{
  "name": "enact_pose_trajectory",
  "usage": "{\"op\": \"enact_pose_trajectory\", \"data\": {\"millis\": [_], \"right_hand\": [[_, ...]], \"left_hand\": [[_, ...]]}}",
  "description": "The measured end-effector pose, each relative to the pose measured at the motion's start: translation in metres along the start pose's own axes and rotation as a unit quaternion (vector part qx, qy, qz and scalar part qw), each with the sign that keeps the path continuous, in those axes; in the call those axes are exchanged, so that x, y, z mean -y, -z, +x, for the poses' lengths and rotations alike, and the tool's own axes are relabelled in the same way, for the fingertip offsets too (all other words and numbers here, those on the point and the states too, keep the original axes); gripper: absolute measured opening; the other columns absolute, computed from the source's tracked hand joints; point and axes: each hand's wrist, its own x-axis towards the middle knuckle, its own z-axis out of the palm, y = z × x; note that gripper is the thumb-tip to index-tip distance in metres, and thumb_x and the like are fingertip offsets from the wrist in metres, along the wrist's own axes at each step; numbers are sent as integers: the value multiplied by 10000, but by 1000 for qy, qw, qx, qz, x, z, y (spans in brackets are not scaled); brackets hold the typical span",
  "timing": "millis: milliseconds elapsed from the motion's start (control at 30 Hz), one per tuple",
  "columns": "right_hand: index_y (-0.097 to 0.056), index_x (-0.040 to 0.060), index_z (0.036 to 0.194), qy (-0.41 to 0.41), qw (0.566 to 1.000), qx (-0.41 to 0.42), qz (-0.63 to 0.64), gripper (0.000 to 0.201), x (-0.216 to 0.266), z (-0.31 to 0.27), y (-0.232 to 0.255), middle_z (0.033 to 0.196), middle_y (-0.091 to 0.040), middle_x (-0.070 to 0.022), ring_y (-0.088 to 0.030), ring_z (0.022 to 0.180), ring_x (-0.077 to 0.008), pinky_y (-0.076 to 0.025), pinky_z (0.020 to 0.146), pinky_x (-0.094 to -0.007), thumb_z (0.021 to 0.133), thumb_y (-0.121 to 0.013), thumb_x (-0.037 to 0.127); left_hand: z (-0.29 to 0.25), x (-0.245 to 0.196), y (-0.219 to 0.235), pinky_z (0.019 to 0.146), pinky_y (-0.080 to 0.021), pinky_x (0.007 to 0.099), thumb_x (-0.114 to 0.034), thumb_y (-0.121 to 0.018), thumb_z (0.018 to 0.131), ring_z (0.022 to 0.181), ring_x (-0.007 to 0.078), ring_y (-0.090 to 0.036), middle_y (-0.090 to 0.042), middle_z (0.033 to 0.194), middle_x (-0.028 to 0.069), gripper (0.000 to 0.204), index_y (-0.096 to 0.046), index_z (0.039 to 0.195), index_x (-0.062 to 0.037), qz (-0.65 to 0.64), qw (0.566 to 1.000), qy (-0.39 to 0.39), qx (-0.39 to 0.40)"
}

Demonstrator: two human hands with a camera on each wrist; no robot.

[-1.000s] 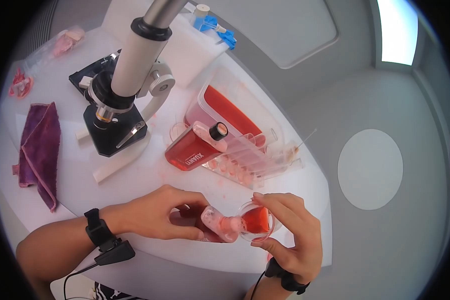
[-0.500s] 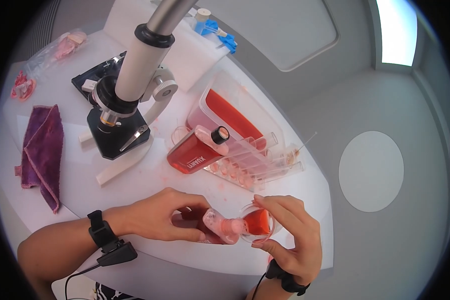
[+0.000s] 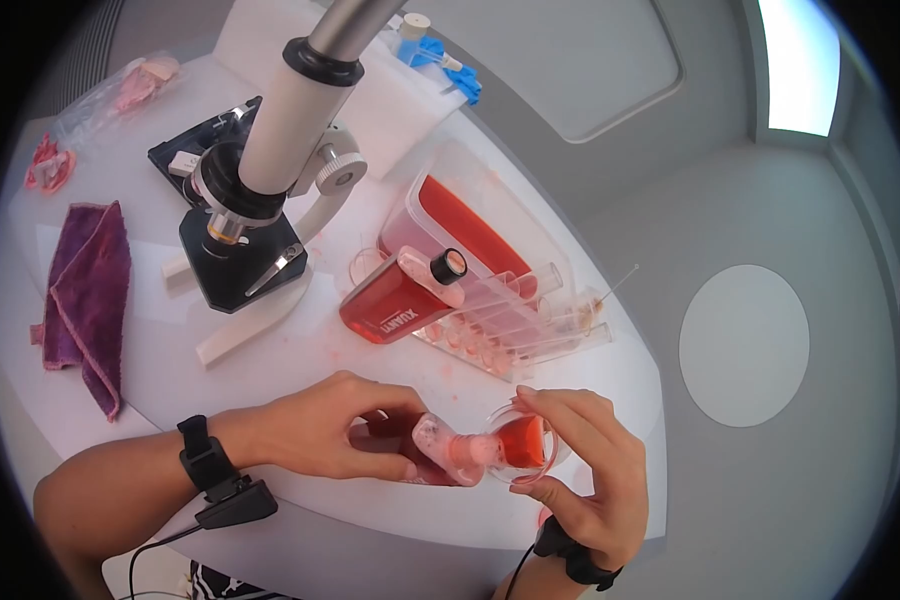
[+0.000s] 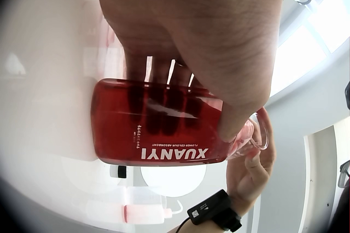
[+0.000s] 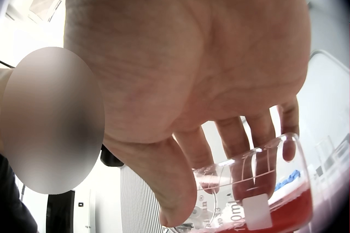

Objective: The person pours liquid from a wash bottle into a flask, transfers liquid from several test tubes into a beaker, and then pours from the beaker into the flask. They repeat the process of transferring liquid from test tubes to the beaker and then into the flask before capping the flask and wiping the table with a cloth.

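Observation:
My left hand (image 3: pixel 315 430) grips a flat bottle of red liquid (image 4: pixel 158 124), lettered XUANYI, with the thumb on one side and the fingers behind it. The bottle lies tipped, its open neck (image 3: pixel 475 450) at the rim of a clear glass beaker (image 3: pixel 510 478). My right hand (image 3: pixel 600 470) holds this beaker between thumb and fingers. Red liquid (image 5: pixel 290 211) lies in the beaker, which has printed volume marks in the right wrist view. Whether bottle neck and beaker rim touch, I cannot tell.
A second red bottle (image 3: pixel 395 305) with a black cap stands beyond my hands, beside a rack of clear tubes (image 3: pixel 495 310) and a plastic tub (image 3: pixel 400 215) of red liquid. To the left are a microscope (image 3: pixel 290 130) and a purple cloth (image 3: pixel 88 300). Blue gloves (image 3: pixel 460 80) lie at the back.
The head view has shifted slightly. Both hands keep their grips on the bottle and beaker, with little movement between them.

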Motion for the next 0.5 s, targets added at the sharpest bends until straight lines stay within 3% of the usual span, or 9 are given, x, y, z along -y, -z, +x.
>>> {"op": "enact_pose_trajectory", "data": {"millis": [500], "right_hand": [[-693,8,1360,0,1000,-4,-2,698,2,0,-1,1201,-701,-153,-661,1025,-321,-474,953,-400,705,-905,120]], "left_hand": [[0,0,-1,946,-541,349,-205,-846,894,959,173,-656,-731,1089,81,445,-678,1256,-9,-4,1000,1,-5]]}}
